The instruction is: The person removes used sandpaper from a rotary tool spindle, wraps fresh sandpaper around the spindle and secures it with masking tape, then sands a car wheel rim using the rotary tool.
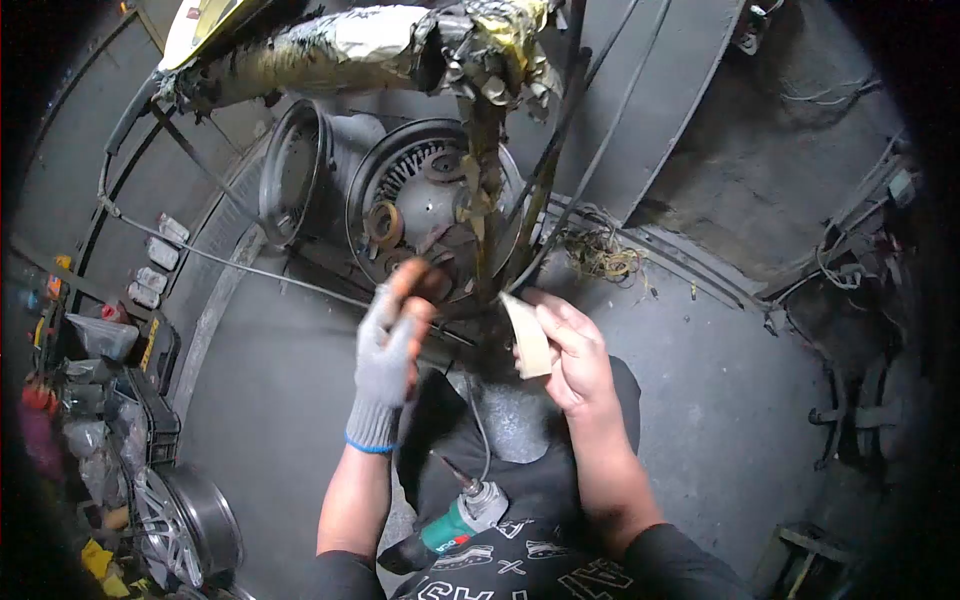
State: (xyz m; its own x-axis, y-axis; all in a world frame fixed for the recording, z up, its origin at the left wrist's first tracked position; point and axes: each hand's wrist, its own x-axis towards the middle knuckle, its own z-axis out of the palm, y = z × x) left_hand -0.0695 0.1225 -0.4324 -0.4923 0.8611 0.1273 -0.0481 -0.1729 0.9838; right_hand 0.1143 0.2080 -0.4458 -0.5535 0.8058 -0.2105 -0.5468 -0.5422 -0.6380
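Note:
My left hand (397, 325) wears a grey knitted glove with orange fingertips and a blue cuff edge. It is raised, its fingers apart and slightly blurred, with nothing visible in it. To the right, my bare right hand (570, 350) pinches a curved, pale beige strip (528, 338) between thumb and fingers. The strip hangs a short way from the gloved hand, not touching it. A green and silver power tool (465, 515) lies on my lap, its dark pointed tip toward the upper left.
Ahead stands a post under a paper-wrapped horizontal bar (330, 50). Behind it lies a wheel rim (430, 200) bearing a tape roll (384, 224). Another rim (295, 175) leans left of it. An alloy wheel (190, 525) and a crate (155, 400) are at lower left.

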